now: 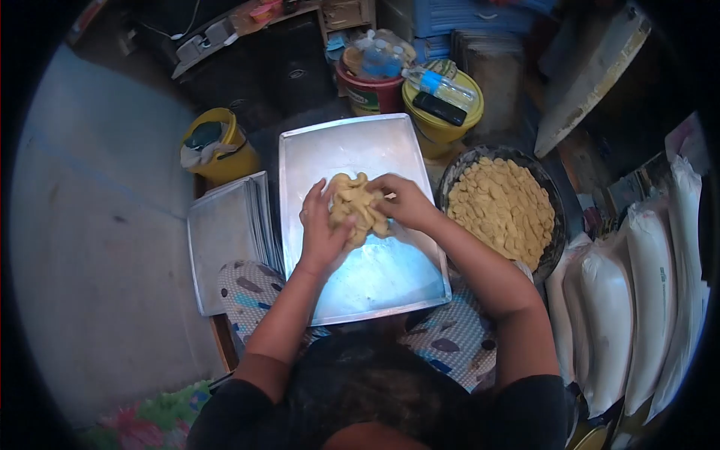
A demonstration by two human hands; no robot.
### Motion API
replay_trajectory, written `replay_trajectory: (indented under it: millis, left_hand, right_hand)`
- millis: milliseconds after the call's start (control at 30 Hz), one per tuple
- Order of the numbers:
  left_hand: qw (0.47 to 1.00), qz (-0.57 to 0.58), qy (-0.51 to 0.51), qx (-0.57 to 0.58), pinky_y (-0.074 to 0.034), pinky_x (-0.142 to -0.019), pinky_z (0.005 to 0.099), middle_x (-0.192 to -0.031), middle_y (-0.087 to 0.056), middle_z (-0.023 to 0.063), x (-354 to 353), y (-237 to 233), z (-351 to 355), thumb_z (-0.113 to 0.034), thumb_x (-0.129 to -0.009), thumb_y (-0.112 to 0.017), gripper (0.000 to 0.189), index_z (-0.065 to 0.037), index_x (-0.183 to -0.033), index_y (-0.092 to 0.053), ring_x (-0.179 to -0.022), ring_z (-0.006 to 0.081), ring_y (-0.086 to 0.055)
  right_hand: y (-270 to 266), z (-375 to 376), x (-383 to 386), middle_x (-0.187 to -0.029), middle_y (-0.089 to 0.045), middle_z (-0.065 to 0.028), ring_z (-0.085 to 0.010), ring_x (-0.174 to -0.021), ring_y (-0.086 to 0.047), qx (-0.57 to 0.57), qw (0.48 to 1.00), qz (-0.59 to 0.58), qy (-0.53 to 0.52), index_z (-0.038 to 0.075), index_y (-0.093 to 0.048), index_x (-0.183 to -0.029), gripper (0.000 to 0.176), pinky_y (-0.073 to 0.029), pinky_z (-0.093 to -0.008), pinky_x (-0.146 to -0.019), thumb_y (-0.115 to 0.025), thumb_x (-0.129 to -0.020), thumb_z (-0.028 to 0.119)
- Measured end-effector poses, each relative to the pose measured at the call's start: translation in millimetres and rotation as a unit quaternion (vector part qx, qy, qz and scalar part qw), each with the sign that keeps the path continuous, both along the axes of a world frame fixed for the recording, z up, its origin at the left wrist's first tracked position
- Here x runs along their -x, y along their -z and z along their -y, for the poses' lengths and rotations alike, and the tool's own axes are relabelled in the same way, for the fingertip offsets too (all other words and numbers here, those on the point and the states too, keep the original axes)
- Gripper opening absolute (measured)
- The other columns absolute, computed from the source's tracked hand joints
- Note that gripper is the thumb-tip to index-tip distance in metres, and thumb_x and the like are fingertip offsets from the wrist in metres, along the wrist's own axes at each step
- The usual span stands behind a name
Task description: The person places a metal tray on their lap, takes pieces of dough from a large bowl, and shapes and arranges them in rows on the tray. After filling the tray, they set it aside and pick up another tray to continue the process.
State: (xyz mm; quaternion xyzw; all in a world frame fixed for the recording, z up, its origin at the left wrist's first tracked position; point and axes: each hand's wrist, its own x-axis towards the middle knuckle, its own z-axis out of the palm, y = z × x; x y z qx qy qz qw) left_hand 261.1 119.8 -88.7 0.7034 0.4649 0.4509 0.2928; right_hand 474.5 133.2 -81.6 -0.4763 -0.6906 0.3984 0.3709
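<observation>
A heap of yellowish dough pieces lies on a shiny metal baking tray, which rests across the lap. Cupped along the left side of the heap is my left hand, its thumb and fingers curved around the dough. From the right, my right hand bends its fingers onto the heap's edge and grips dough there; its fingertips are partly hidden. Right of the tray, a wide dark basin holds many more dough pieces.
Stacked metal trays lean at the left, below a yellow bucket. Behind the tray stand a red bucket and a yellow-lidded bucket bearing a water bottle and a black phone. Filled white sacks line the right.
</observation>
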Motion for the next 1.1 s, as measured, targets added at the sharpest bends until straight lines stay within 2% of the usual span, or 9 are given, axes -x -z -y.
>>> replay_trajectory:
  millis: [67,200,333,467,633,767,933,1033,1100]
  left_hand:
    - [0.941,-0.307,0.089,-0.113,-0.020,-0.109,0.0511,-0.143,-0.035,0.0198,-14,-4,6,-0.047,-0.082,-0.063,0.069,-0.007,-0.136,-0.045,-0.135,0.0390,-0.027]
    - [0.911,-0.410,0.048,-0.013,-0.014,-0.108,0.0580,-0.145,-0.032,0.0185,-38,-12,10,-0.046,-0.077,-0.068,0.074,-0.011,-0.137,-0.044,-0.137,0.0402,-0.023]
    - [0.926,-0.340,0.102,-0.130,-0.013,-0.108,0.0578,-0.147,-0.029,0.0178,-76,-26,17,-0.036,-0.079,-0.066,0.063,-0.009,-0.133,-0.048,-0.138,0.0398,-0.022]
    - [0.965,-0.195,0.171,-0.039,-0.019,-0.108,0.0481,-0.138,-0.044,0.0174,-114,-7,5,-0.030,-0.089,-0.053,0.043,-0.007,-0.126,-0.054,-0.134,0.0358,-0.031]
    - [0.912,-0.315,0.259,0.030,-0.022,-0.108,0.0487,-0.131,-0.052,0.0135,-111,7,-1,-0.028,-0.092,-0.050,0.037,-0.007,-0.122,-0.057,-0.129,0.0302,-0.041]
    - [0.861,-0.462,0.191,-0.097,-0.014,-0.112,0.0521,-0.140,-0.044,0.0136,-115,10,16,-0.027,-0.089,-0.056,0.039,-0.012,-0.126,-0.056,-0.136,0.0326,-0.032]
    - [0.871,-0.402,0.252,-0.126,-0.012,-0.112,0.0536,-0.145,-0.036,0.0140,-163,-7,37,-0.038,-0.087,-0.059,0.048,-0.011,-0.126,-0.056,-0.139,0.0360,-0.024]
    - [0.861,-0.396,0.290,-0.131,-0.010,-0.111,0.0547,-0.142,-0.040,0.0148,-185,3,43,-0.040,-0.085,-0.060,0.049,-0.009,-0.122,-0.059,-0.138,0.0365,-0.026]
    - [0.855,-0.416,0.289,-0.113,-0.010,-0.112,0.0549,-0.138,-0.044,0.0146,-183,27,39,-0.040,-0.084,-0.061,0.047,-0.008,-0.119,-0.060,-0.137,0.0362,-0.028]
  right_hand:
    - [4,3,-6,-0.103,-0.064,-0.0137,-0.0244,-0.093,-0.063,0.038,0.999,-0.018,-0.022,0.003,-0.063,-0.109,0.035,-0.049,-0.0324,-0.084,-0.063,-0.074,0.003]
    - [2,9,-33,-0.110,-0.063,-0.0135,-0.0222,-0.102,-0.061,0.145,0.985,-0.084,-0.038,0.001,-0.063,-0.106,0.036,-0.049,-0.0325,-0.087,-0.061,-0.070,-0.003]
    - [25,20,-38,-0.112,-0.061,-0.0178,-0.0279,-0.102,-0.059,-0.034,0.992,0.083,0.084,0.001,-0.061,-0.107,0.035,-0.046,-0.0343,-0.084,-0.063,-0.072,0.006]
    - [41,48,-26,-0.113,-0.059,-0.0161,-0.0280,-0.108,-0.055,-0.029,0.994,0.106,-0.014,0.005,-0.061,-0.110,0.038,-0.045,-0.0349,-0.086,-0.066,-0.074,0.016]
    - [15,56,-102,-0.107,-0.065,-0.0156,-0.0318,-0.094,-0.063,-0.034,0.966,0.170,-0.192,0.005,-0.064,-0.109,0.037,-0.049,-0.0392,-0.085,-0.066,-0.075,0.017]
    - [-4,61,-232,-0.129,-0.054,-0.0117,-0.0270,-0.116,-0.053,0.008,0.983,0.067,0.170,0.010,-0.053,-0.128,0.057,-0.044,-0.0384,-0.098,-0.073,-0.076,0.023]
    - [159,117,-369,-0.127,-0.054,-0.0225,-0.0319,-0.121,-0.051,0.288,0.849,0.305,0.323,0.003,-0.047,-0.133,0.082,-0.040,-0.0357,-0.100,-0.078,-0.067,0.040]
    - [239,194,-358,-0.140,-0.041,-0.0236,-0.0404,-0.132,-0.036,0.457,0.672,0.488,0.317,0.006,-0.034,-0.141,0.110,-0.020,-0.0633,-0.105,-0.071,-0.059,0.069]
    - [289,231,-323,-0.143,-0.032,-0.0293,-0.0397,-0.135,-0.029,0.418,0.631,0.555,0.346,0.002,-0.032,-0.140,0.119,-0.016,-0.0584,-0.109,-0.068,-0.055,0.076]
